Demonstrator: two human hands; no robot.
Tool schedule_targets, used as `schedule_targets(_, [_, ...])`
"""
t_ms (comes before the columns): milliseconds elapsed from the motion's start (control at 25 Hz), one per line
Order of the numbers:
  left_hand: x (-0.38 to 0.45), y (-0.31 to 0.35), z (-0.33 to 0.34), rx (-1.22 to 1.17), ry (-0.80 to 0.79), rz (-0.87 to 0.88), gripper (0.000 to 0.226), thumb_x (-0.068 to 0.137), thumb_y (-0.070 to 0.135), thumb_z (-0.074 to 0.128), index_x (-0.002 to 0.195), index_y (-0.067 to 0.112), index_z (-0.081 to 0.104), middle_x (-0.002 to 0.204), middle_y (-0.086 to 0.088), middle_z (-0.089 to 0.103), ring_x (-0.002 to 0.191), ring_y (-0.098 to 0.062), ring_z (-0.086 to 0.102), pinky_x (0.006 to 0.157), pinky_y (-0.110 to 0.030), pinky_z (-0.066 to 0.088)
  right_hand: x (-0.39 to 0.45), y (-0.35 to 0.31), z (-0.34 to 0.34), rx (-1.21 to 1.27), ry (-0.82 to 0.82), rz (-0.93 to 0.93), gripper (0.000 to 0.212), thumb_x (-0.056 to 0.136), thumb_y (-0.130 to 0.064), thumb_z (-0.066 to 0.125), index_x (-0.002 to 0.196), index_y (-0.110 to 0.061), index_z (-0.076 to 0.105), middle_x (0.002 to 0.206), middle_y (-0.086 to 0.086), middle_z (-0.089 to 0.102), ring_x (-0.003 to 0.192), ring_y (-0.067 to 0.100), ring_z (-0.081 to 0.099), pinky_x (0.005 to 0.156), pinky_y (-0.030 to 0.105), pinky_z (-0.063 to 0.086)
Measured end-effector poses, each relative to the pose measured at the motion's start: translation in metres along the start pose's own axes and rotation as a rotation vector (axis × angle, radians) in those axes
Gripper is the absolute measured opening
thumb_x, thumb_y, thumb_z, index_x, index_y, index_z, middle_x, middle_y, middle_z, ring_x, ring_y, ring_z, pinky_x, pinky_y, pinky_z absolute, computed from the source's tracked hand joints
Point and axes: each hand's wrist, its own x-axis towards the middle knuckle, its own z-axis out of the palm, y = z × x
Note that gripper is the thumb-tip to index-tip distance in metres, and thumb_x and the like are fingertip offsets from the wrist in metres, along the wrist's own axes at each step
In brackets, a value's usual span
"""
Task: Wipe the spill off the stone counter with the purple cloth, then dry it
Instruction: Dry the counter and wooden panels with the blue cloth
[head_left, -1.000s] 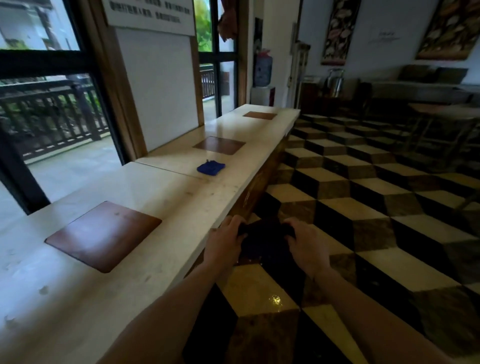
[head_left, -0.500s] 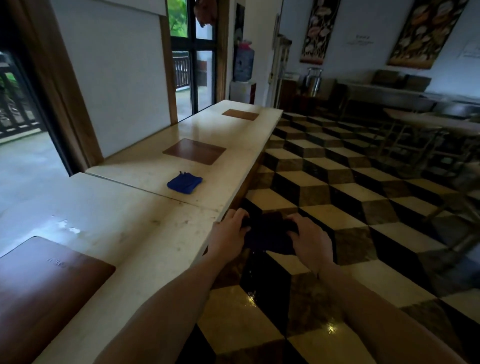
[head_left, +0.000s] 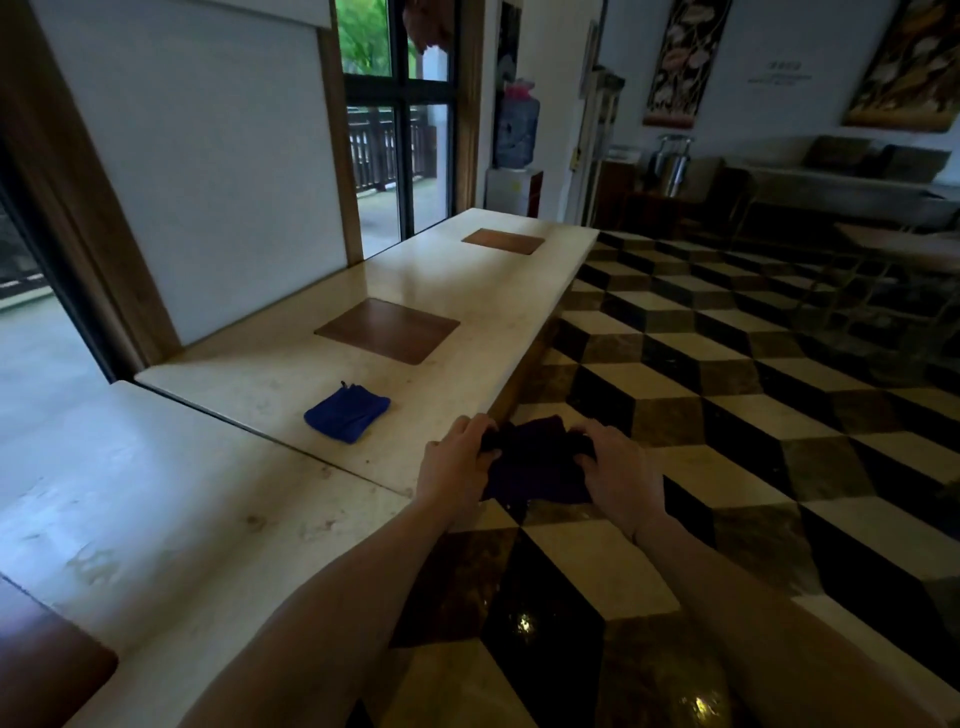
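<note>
Two cloths (head_left: 535, 462) (head_left: 347, 414), three brown insets (head_left: 387, 330)

— Holding what? A dark purple cloth (head_left: 535, 462), gripped by the left hand (head_left: 457, 467) at one side and the right hand (head_left: 618, 470) at the other, just off the edge of the stone counter (head_left: 249, 525), over the checkered floor (head_left: 727, 415)

— And on the counter? A folded blue cloth (head_left: 347, 414) lying flat, well apart from the hands; beyond it two brown inset squares, the nearer (head_left: 387, 329) and the farther (head_left: 503, 241); faint pale smears on the near slab. Farther back, a water dispenser (head_left: 515, 156) beside a window
</note>
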Motion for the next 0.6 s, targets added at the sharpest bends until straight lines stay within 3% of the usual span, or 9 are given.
schedule_targets(160, [0.067, 0.004, 0.017, -0.042, 0.069, -0.091, 0.015, 0.097, 0.031, 0.054, 0.110, 0.035, 0.047, 0.112, 0.006, 0.054, 0.099, -0.020, 0.056, 0.086, -0.040, 0.046, 0.088, 0.030, 0.002, -0.017, -0.002, -0.086, 0.029, 0.100, -0.022, 0.052, 0.128, -0.030, 0.053, 0.121, -0.002, 0.062, 0.102, 0.023, 0.062, 0.072, 0.036, 0.049])
schedule_targets(280, [0.105, -0.006, 0.024, -0.056, 0.105, -0.177, 0.014, 0.097, 0.031, 0.053, 0.106, 0.038, 0.044, 0.109, 0.007, 0.052, 0.098, -0.018, 0.055, 0.079, -0.033, 0.040, 0.150, 0.041, 0.017, -0.002, -0.049, -0.138, 0.031, 0.101, -0.022, 0.050, 0.130, -0.033, 0.053, 0.120, -0.003, 0.063, 0.104, 0.022, 0.061, 0.077, 0.039, 0.048])
schedule_targets(480, [0.141, -0.061, 0.029, -0.054, 0.172, -0.394, 0.020, 0.097, 0.028, 0.056, 0.116, 0.026, 0.052, 0.114, -0.001, 0.059, 0.100, -0.022, 0.056, 0.080, -0.034, 0.042, 0.234, 0.022, 0.081, 0.079, -0.213, -0.292, 0.029, 0.100, -0.018, 0.052, 0.127, -0.028, 0.056, 0.114, 0.001, 0.064, 0.099, 0.019, 0.059, 0.077, 0.035, 0.048])
schedule_targets(600, [0.151, -0.106, 0.033, -0.072, 0.211, -0.535, 0.022, 0.096, 0.024, 0.058, 0.118, 0.023, 0.053, 0.115, -0.002, 0.062, 0.100, -0.022, 0.058, 0.085, -0.039, 0.050, 0.271, -0.004, 0.130, 0.150, -0.399, -0.311, 0.029, 0.101, -0.017, 0.046, 0.126, -0.030, 0.054, 0.120, 0.004, 0.059, 0.108, 0.025, 0.057, 0.093, 0.049, 0.047])
